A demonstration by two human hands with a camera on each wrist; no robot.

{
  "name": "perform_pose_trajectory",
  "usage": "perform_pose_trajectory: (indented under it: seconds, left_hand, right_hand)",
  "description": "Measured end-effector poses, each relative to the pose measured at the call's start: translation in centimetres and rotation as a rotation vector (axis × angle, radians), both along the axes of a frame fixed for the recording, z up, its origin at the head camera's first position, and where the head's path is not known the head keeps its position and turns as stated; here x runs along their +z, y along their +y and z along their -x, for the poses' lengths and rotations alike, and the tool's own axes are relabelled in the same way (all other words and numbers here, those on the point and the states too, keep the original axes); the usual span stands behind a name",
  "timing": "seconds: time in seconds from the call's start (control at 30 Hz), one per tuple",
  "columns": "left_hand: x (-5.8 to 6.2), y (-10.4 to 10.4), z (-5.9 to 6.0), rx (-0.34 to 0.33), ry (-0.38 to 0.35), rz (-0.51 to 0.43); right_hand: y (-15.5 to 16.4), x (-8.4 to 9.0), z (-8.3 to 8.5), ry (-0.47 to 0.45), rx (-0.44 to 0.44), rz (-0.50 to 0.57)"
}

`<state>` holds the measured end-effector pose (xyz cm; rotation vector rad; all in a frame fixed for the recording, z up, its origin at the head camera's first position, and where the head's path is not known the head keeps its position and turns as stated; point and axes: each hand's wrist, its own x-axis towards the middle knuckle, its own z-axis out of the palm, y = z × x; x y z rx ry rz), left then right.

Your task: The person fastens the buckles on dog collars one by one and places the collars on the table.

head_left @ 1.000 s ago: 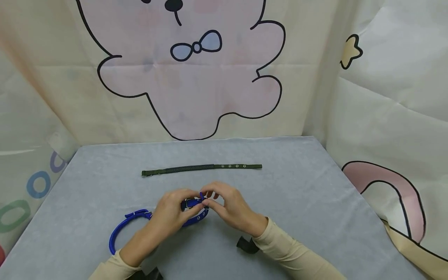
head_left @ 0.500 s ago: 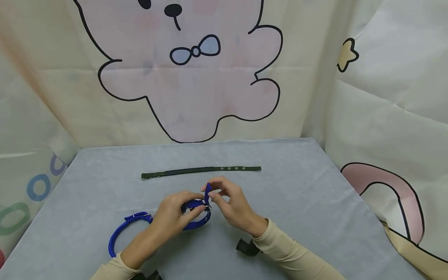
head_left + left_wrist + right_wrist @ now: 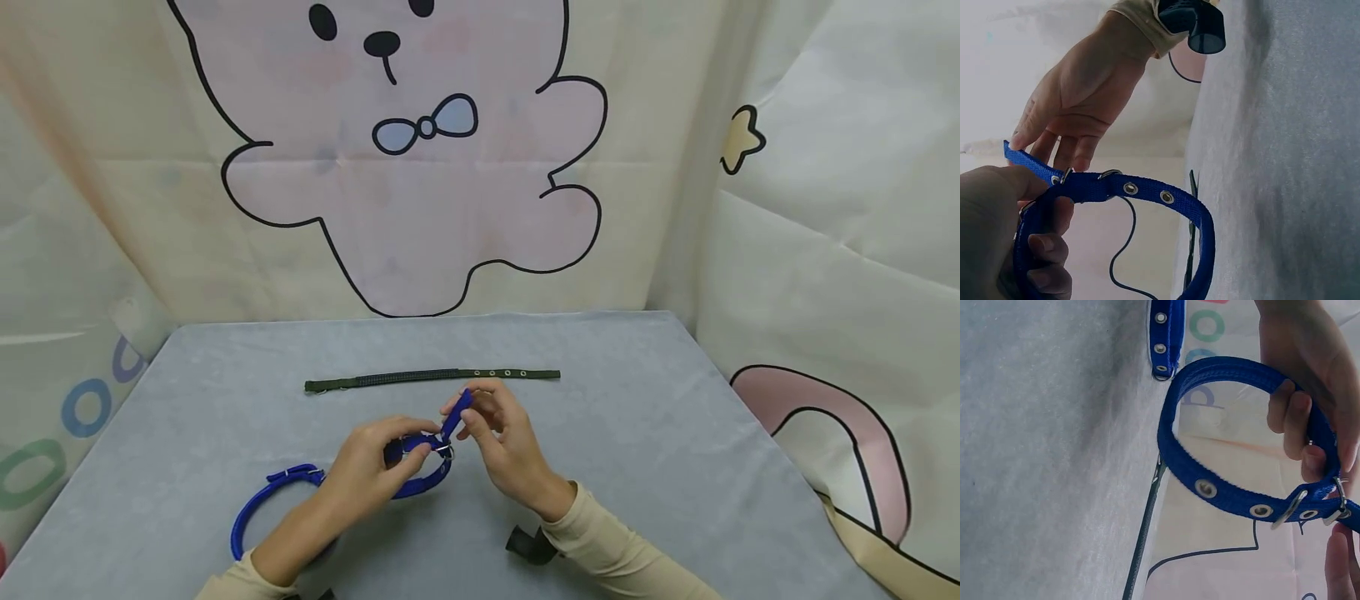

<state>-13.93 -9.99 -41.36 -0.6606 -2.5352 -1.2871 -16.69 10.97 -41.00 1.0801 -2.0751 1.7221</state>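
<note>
We see the left hand (image 3: pixel 375 462) gripping the looped blue webbing collar (image 3: pixel 423 483) at its metal buckle (image 3: pixel 442 451), just above the grey table (image 3: pixel 637 433). The right hand (image 3: pixel 498 442) pinches the strap's free tip (image 3: pixel 459 414), which points up and away from the buckle.

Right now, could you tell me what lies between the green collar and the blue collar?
In the head view, only bare grey table separates the green collar from the blue collar.
</note>
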Motion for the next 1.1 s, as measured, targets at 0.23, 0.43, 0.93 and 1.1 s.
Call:
perform_pose_trajectory:
  seconds: [0.23, 0.43, 0.93, 1.1]
  left_hand:
    - [0.16, -0.39, 0.01, -0.028, -0.041, -0.121]
    - [-0.07, -0.28, 0.08, -0.098, 0.012, -0.139]
    - [-0.35, -0.17, 0.18, -0.138, 0.106, -0.12]
    - [-0.27, -0.21, 0.12, -0.138, 0.105, -0.102]
  right_hand:
    - [0.16, 0.16, 0.46, 0.01, -0.048, 0.056]
    - [0.32, 0.25, 0.52, 0.017, -0.059, 0.093]
    - [0.18, -0.08, 0.67, 0.098, -0.094, 0.155]
    - [0.14, -0.12, 0.52, 0.109, -0.098, 0.174]
